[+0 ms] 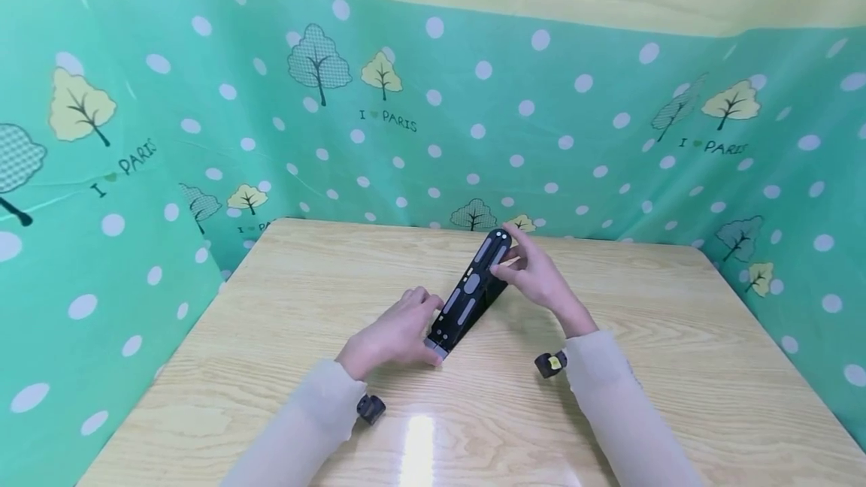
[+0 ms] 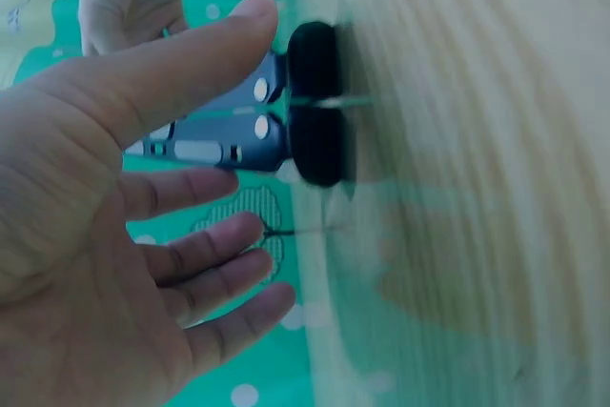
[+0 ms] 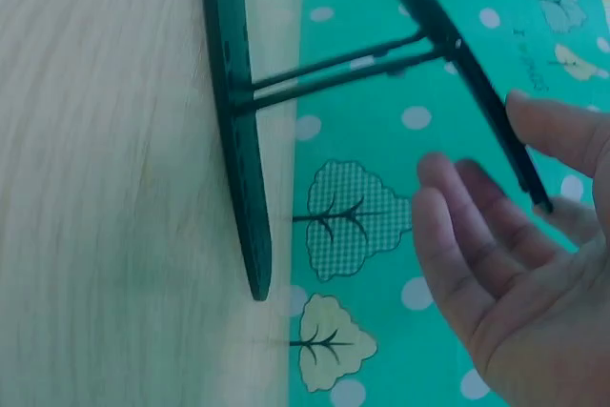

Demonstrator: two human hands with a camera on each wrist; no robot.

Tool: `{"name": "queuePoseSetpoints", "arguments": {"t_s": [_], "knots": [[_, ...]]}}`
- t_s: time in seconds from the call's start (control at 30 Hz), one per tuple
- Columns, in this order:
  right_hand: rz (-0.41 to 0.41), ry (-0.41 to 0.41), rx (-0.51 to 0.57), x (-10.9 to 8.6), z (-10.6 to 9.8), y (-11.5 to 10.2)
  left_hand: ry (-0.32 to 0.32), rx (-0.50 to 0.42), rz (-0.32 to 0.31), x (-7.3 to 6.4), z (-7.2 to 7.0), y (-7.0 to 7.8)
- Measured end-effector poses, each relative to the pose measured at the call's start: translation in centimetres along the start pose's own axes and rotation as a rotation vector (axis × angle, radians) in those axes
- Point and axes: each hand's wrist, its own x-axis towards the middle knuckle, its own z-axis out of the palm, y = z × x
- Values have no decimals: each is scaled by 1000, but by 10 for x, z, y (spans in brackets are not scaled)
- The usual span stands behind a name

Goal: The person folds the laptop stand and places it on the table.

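Observation:
A black folding laptop stand with grey pads is on the table, its upper part tilted up. In the right wrist view, two thin struts link its lower and upper bars. My right hand pinches the raised far end, thumb on one face and a finger at the tip; its other fingers stay apart from the bar. Around the near hinged end sits my left hand, thumb and fingers spread loosely to either side. Whether the left fingertips press on the stand is hard to tell.
The light wood table reaches back to a green dotted curtain with printed trees. Curtain also hangs at both sides. Small black wrist cameras sit below each wrist.

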Motion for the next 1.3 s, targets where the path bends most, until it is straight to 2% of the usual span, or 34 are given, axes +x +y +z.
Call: {"name": "queuePoseSetpoints", "arguments": {"t_s": [0.2,0.3,0.47,0.67,1.0,1.13,1.3], "knots": [[-17,7,-5,1,-3,4,33,98,25,2,5,4],[-21,18,8,1,-1,8,33,108,30,2,6,3],[-4,57,31,0,4,11,18,69,3,2,5,-3],[-14,91,-2,-2,9,10,6,-4,-25,0,2,-10],[3,135,-64,-14,10,3,-3,-46,-50,-1,-4,-18],[8,154,-107,-19,10,1,-3,-40,-44,-1,-5,-21],[6,173,-103,-23,11,-3,7,-28,-45,-1,-6,-27]]}}
